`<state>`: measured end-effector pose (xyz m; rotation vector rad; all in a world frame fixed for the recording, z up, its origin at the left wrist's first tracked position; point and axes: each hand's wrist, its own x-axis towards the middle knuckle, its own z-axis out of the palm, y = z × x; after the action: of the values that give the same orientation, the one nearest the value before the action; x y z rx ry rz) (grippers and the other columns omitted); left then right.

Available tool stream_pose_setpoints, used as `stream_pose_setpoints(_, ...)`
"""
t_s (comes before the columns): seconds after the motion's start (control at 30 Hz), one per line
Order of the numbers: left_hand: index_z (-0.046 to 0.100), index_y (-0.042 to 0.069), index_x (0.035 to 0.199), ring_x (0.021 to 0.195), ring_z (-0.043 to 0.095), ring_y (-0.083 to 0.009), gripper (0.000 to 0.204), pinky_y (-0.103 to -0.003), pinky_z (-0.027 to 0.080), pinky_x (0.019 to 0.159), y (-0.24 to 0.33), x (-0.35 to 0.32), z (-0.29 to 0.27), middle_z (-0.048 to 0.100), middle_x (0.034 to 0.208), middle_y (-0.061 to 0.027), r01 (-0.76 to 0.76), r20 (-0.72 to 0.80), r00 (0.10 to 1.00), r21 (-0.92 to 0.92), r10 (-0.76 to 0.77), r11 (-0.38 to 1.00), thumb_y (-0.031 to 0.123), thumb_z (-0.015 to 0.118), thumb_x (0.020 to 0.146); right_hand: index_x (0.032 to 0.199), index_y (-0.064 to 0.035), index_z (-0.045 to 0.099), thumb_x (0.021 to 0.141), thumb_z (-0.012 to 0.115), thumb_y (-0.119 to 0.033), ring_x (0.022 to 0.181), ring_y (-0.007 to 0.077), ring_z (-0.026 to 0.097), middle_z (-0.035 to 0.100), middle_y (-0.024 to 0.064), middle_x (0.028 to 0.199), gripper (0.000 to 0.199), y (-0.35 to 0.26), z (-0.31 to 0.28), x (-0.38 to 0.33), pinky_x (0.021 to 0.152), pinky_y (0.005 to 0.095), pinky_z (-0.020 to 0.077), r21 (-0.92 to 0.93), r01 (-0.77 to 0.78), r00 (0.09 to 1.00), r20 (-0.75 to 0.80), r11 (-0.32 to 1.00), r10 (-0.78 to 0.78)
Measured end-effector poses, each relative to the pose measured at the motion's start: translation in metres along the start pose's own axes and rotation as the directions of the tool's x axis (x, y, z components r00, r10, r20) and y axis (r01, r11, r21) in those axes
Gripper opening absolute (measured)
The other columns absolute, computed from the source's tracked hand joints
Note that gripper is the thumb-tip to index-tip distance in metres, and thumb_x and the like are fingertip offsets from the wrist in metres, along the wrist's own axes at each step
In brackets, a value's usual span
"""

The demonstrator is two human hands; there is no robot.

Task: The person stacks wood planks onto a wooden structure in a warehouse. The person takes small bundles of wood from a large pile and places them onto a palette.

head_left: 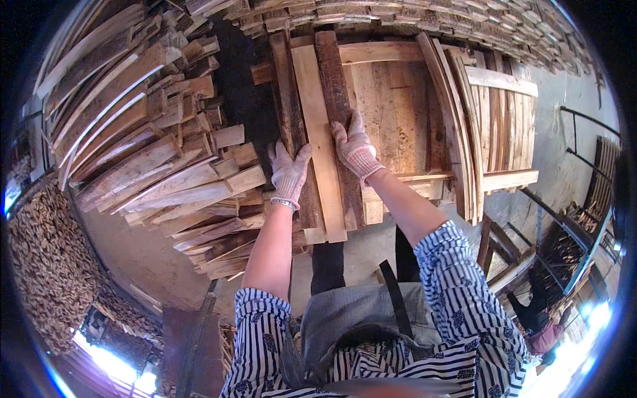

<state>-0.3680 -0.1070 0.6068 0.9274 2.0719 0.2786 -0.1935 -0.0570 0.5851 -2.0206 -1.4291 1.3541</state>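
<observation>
My left hand [290, 174], in a pale work glove, is closed round the near part of a dark, bark-edged plank [286, 99]. A second dark, rough-edged plank [332, 79] is gripped by my right hand [356, 147], gloved too, its fingers over the right edge. Between the two lies a lighter, smooth plank [315, 119]. All three run away from me side by side, across the left end of a wooden pallet-like stack [391, 99]. The undersides of the planks and parts of my fingers are hidden.
A large heap of rough planks [159, 146] fills the left side. Several long boards [448, 113] lie across the stack at right. Stacked timber [424, 16] lines the far side. Metal racks [564, 239] stand at right, near another person [545, 335]. Wood pieces [53, 265] are piled at far left.
</observation>
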Motion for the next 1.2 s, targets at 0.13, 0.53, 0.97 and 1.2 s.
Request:
stream_pose_setpoints(0.13, 0.029, -0.008, 0.153, 0.14, 0.046, -0.0365, 0.098, -0.037, 0.03, 0.119, -0.013, -0.014, -0.007, 0.048, 0.149, -0.0303, 0.006, 0.06, 0.998, -0.33, 0.015, 0.944, 0.055, 0.069, 0.09, 0.156, 0.0037, 0.021, 0.1, 0.053, -0.048, 0.138, 0.046, 0.045, 0.044, 0.0363, 0.147, 0.083, 0.004, 0.008, -0.012, 0.114, 0.0443, 0.0389, -0.043, -0.053, 0.997, 0.06, 0.998, 0.056)
stream_pose_setpoints(0.53, 0.03, -0.012, 0.152, 0.142, 0.043, -0.0323, 0.086, -0.034, 0.027, 0.12, 0.008, 0.011, -0.033, 0.042, 0.154, -0.0268, -0.012, 0.046, 0.999, -0.218, 0.023, 0.976, 0.043, 0.064, 0.096, 0.155, 0.0032, 0.022, 0.095, 0.064, -0.045, 0.13, 0.0455, 0.053, 0.054, 0.0335, 0.139, 0.087, -0.059, -0.008, 0.008, 0.108, 0.0463, 0.045, 0.113, -0.103, 0.979, 0.19, 0.988, 0.08)
stream_pose_setpoints(0.97, 0.046, -0.013, 0.139, 0.127, 0.055, -0.0433, 0.079, -0.043, 0.042, 0.108, -0.017, 0.051, -0.017, 0.055, 0.139, -0.0331, -0.004, 0.097, 0.995, -0.13, 0.017, 0.992, 0.049, 0.064, 0.093, 0.153, 0.0051, 0.023, 0.089, 0.072, -0.046, 0.13, 0.042, 0.055, 0.049, 0.0347, 0.143, 0.096, -0.035, 0.003, 0.018, 0.104, 0.0433, 0.0492, 0.012, -0.053, 0.972, 0.231, 0.999, 0.049)
stream_pose_setpoints(1.2, 0.034, -0.013, 0.147, 0.131, 0.053, -0.0412, 0.088, -0.044, 0.043, 0.109, 0.009, 0.026, -0.025, 0.05, 0.145, -0.0321, 0.045, 0.035, 0.998, -0.012, -0.045, 0.999, 0.054, 0.061, 0.095, 0.149, 0.0015, 0.029, 0.085, 0.076, -0.042, 0.13, 0.0411, 0.053, 0.052, 0.031, 0.137, 0.09, -0.069, -0.02, -0.012, 0.107, 0.0465, 0.0466, -0.185, -0.1, 0.984, 0.13, 0.978, 0.126)
